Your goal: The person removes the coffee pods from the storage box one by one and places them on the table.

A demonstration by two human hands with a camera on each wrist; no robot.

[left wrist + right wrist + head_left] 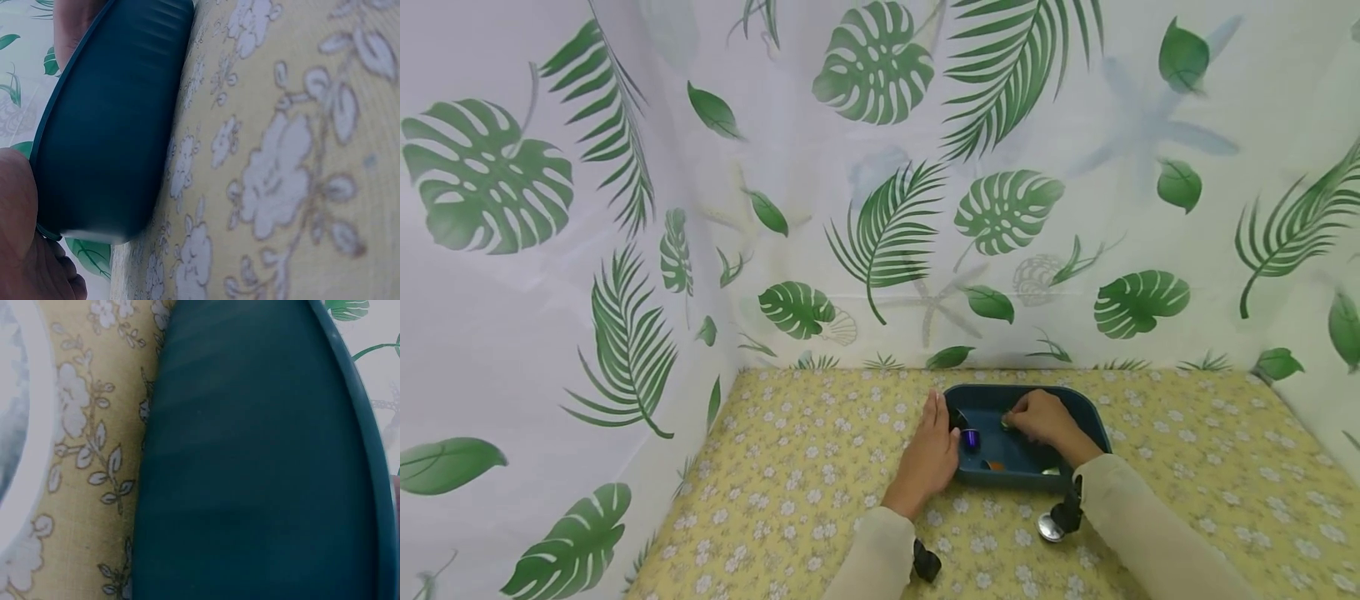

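Observation:
A dark teal tray [1022, 390] sits on the flowered yellow cloth [820, 483], near the back wall. My left hand [934, 442] lies flat with straight fingers against the tray's left rim. My right hand [1039, 418] is inside the tray with curled fingers, pinching a small green object [1004, 422]. A small purple object [972, 437] and an orange one [995, 465] lie on the tray floor. In the left wrist view the tray's outer wall [112, 125] fills the left side, with my palm [25, 250] beside it. The right wrist view shows only the tray wall [250, 456] and the cloth [94, 456].
White curtains printed with green leaves [887, 208] close the space at the back and on both sides. The yellow cloth stretches left, right and in front of the tray. A black wrist camera [927, 560] is strapped under my left sleeve, another [1060, 518] under my right.

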